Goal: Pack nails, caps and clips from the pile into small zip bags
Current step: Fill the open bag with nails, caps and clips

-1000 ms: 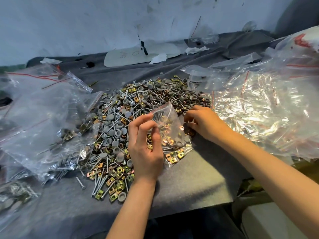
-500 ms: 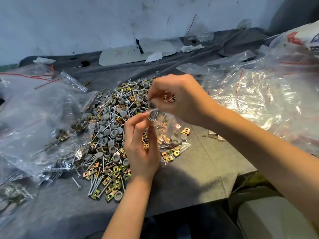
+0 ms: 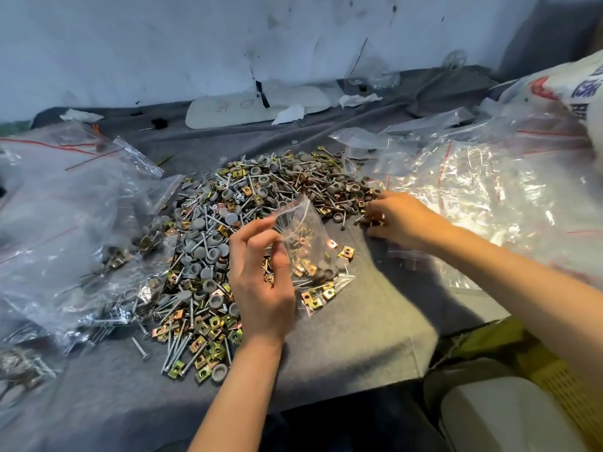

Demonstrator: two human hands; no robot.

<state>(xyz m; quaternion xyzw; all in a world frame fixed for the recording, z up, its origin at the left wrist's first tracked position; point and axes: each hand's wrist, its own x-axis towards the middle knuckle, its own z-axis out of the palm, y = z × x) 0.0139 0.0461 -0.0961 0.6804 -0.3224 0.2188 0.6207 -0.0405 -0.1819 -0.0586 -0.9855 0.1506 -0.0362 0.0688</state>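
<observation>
Small zip bag (image 3: 313,256): it is clear and stands half upright on the tabletop (image 3: 359,337), at the near right side of the pile. Its mouth points up and is open. At the bottom are already brass-coloured clips, a few grey caps and some nails.
Left hand (image 3: 261,282): the grip is closed on the bag's left edge near the mouth, and thumb and fingers pinch the film.
Right hand (image 3: 403,223): it lies on the right edge of the pile with the fingers curled down over small pieces. Whether this grip holds anything I cannot tell, because the fingertips are hidden.
Pile (image 3: 228,230): it is large, with nails, caps and clips all mixed together.
Done: clear bags with hardware inside (image 3: 107,256) lie to the left of the pile.
Left to do: most of the pile is not packed. A heap of empty bags (image 3: 489,197) waits at the right, beyond the right hand.
Progress: I judge the task is in the middle. This bag is only partly filled and its zip is not yet pressed closed.
</observation>
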